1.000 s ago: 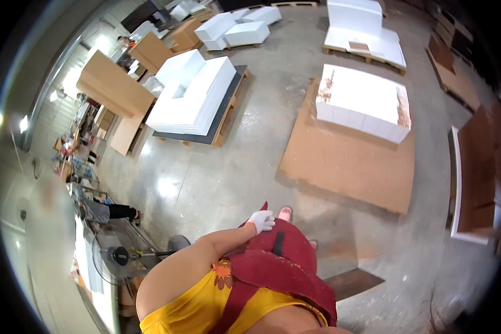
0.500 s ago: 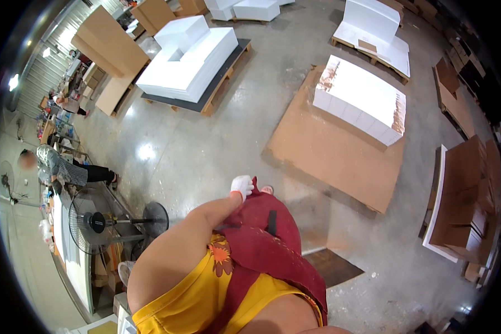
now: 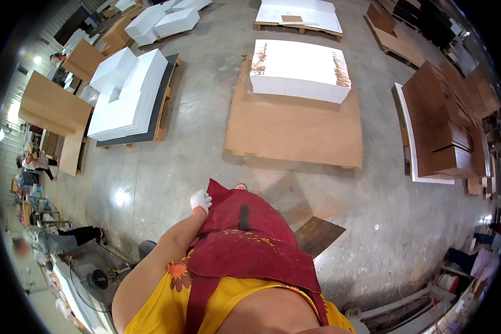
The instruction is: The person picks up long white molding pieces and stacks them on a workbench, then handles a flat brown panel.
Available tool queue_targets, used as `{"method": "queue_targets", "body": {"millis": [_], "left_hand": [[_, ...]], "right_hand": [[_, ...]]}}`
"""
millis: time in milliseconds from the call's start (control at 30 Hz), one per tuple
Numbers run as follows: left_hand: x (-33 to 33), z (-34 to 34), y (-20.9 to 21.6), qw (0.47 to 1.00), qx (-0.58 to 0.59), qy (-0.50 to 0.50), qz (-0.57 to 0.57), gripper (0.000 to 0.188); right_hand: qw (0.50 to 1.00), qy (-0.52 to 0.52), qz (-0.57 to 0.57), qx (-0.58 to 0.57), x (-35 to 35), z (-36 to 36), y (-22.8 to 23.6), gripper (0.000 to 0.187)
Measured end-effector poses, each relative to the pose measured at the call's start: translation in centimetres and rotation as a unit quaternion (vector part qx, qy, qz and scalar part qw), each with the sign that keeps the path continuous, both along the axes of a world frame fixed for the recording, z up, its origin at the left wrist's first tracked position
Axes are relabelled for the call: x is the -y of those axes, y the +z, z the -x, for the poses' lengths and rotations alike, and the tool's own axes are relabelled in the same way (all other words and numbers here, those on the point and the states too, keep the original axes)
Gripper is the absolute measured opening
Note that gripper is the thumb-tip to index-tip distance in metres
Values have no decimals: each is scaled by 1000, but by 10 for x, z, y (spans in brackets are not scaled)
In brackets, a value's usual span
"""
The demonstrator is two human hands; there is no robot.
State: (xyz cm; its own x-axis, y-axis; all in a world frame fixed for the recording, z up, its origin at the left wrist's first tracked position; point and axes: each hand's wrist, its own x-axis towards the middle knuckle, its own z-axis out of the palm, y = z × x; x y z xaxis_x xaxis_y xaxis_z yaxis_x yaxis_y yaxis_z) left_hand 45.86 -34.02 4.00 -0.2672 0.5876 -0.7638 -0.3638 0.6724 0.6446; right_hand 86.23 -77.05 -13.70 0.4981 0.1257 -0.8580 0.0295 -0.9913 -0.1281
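Note:
My left hand [image 3: 201, 201], in a white knit glove with an orange cuff, is held out in front of my left hip. Its fingers are curled at the edge of the dark red apron [image 3: 250, 217] I wear, whose corner flares out just beyond them. My right hand and forearm are out of sight. Ahead on the floor, a stack of white sheets [image 3: 298, 64] with brown smears at both ends rests on a large brown board [image 3: 295, 133].
Ahead left, white foam blocks [image 3: 125, 100] stand on a pallet. Brown cardboard pieces [image 3: 440, 128] are stacked at the right. A standing fan [image 3: 97, 278] and a co-worker [image 3: 61, 242] are at the left. A dark flat sheet [image 3: 320, 236] lies near my feet.
My view has turned to the right, so the stacks and pallets shift left in the picture. My left hand stays by the apron's edge.

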Motion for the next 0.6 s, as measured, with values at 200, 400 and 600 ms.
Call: {"method": "queue_targets", "body": {"millis": [200, 400, 600], "left_hand": [[-11, -35, 15, 998, -39, -46, 1, 2], [-26, -49, 5, 996, -29, -76, 29, 15], [-21, 7, -3, 999, -36, 12, 24, 23]], "right_hand": [[1000, -1, 18, 5, 10, 5, 6, 48], [999, 9, 42, 15, 13, 6, 14, 47], [979, 188, 74, -3, 4, 14, -4, 47]]}}
